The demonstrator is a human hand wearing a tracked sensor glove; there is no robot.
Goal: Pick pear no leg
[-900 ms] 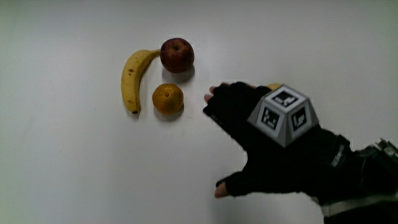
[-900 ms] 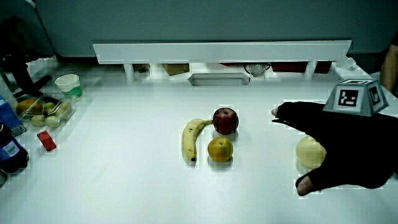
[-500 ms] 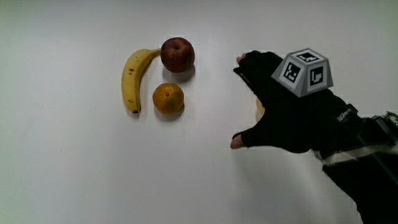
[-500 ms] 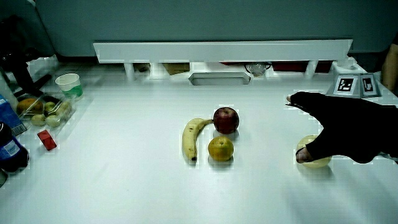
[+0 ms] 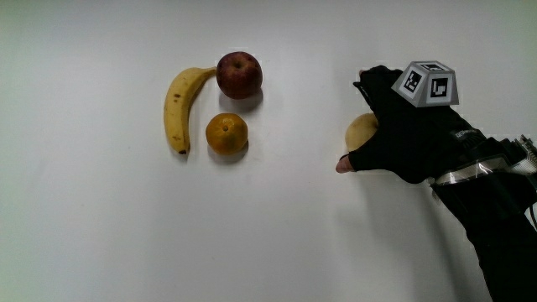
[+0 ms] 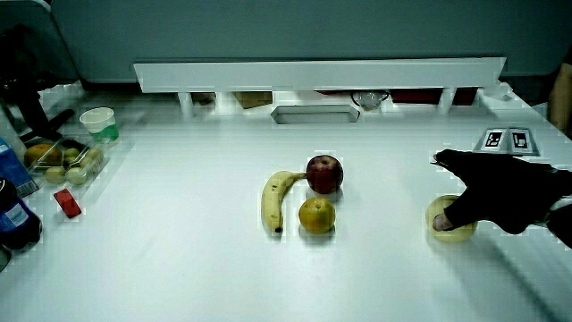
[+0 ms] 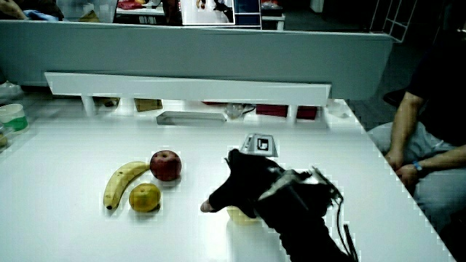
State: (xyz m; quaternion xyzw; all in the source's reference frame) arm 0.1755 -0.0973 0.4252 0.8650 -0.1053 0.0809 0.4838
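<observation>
The pale yellow pear [image 5: 360, 132] lies on the white table, apart from the other fruit. The gloved hand [image 5: 404, 126] rests over it and covers most of it. The thumb lies against the pear on the side nearer the person, while the fingers stretch out flat past it and are not wrapped round it. In both side views the pear [image 6: 449, 224] [image 7: 239, 215] shows under the palm of the hand [image 6: 500, 191] [image 7: 245, 185] and still sits on the table.
A banana [image 5: 178, 109], a red apple [image 5: 239, 74] and an orange [image 5: 226, 134] lie together as a group. In a side view a cup [image 6: 97, 121], a clear box of fruit [image 6: 64, 158] and a small red object [image 6: 67, 202] stand near the table's edge.
The hand has moved away from the fruit group and come down over the pear. Its thumb has closed in against the pear. The pear has not moved.
</observation>
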